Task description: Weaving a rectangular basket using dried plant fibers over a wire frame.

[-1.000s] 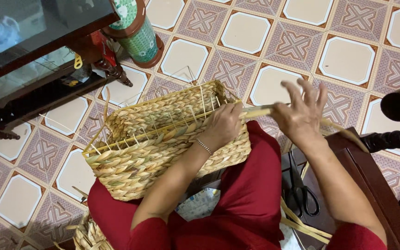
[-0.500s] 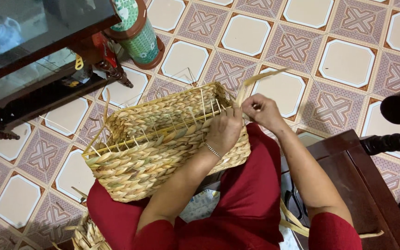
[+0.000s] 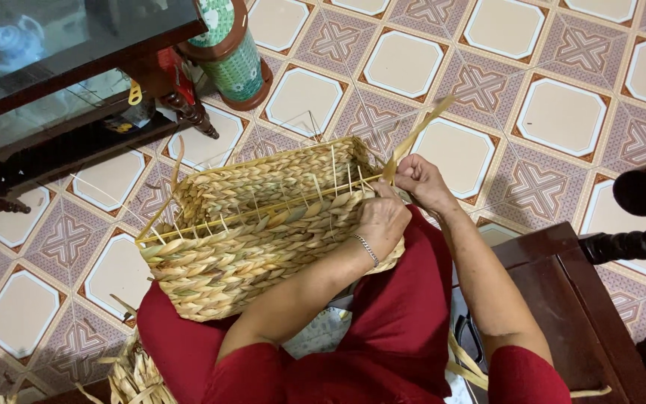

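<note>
Both hands busy at the near right corner of a half-woven basket [image 3: 263, 224] on the lap.

Left hand [image 3: 383, 221] is curled over the basket's rim at that corner, fingers pressed onto the weave, bracelet on the wrist. Right hand [image 3: 422, 182] sits just beside it, fingers pinched around a flat straw strip [image 3: 416, 138] that sticks up and out toward the tiled floor [image 3: 562, 112]. Basket rests tilted across red-clothed thighs, thin upright stakes poking out along its top edge. More loose straw lies by the left knee, and scissors [image 3: 472, 340] sit on a dark wooden stool [image 3: 562, 299] at the right.
</note>
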